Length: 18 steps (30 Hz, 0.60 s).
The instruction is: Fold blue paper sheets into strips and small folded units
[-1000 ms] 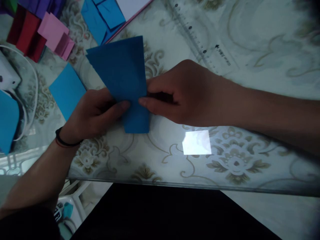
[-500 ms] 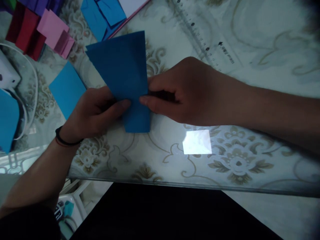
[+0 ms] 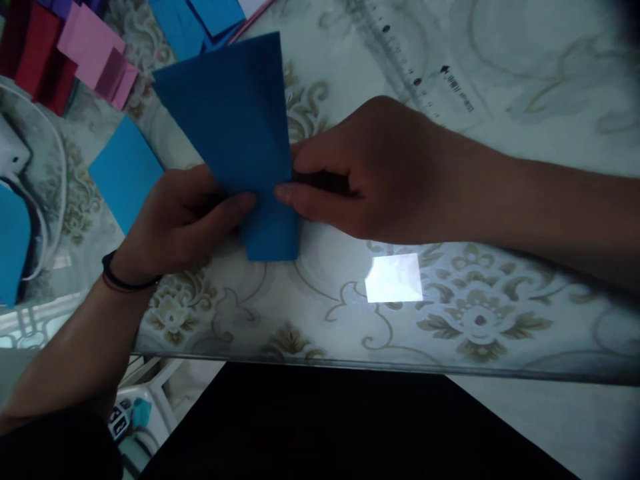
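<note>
Blue folded paper [image 3: 235, 113], one, in two hands

Left hand [image 3: 175, 223] and right hand [image 3: 387, 173]: each closed, pinching its sides over the table [image 3: 330, 340]. Also: one flat blue sheet [image 3: 125, 173], one pink folded piece [image 3: 90, 48], one clear ruler [image 3: 417, 81].

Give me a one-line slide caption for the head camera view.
Left hand and right hand pinch a folded blue paper over a floral-patterned tabletop.
</note>
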{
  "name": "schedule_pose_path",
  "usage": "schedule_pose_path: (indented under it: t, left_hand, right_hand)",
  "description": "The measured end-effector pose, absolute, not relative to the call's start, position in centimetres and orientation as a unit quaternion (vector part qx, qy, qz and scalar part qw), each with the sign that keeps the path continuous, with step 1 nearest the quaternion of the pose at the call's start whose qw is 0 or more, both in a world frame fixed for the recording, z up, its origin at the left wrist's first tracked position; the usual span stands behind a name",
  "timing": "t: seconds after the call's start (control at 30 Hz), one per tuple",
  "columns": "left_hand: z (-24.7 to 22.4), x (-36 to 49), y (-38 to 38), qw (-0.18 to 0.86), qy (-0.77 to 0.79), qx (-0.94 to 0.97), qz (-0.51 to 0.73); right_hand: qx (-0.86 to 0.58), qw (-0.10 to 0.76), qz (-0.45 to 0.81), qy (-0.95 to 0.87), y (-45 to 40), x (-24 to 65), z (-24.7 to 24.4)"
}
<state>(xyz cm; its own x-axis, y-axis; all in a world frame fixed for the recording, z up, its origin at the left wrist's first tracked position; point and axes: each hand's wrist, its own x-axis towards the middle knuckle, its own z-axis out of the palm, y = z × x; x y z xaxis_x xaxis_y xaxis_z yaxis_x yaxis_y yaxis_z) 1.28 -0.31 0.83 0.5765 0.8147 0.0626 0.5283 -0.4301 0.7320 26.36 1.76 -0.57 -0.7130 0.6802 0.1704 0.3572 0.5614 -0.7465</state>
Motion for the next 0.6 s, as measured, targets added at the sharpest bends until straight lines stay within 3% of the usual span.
schedule_pose_path:
  t: [0.33, 0.6]
  left_hand:
    - [1.04, 0.83, -0.59, 0.298, 0.466, 0.815, 0.174]
    - [1.5, 1.3, -0.63, 0.326, 0.452, 0.814, 0.162]
  right_hand:
    - [-0.307, 0.22, 0.334, -0.864, 1.99, 26.4, -0.41]
    - [-0.298, 0.225, 0.362, -0.854, 1.91, 26.56, -0.23]
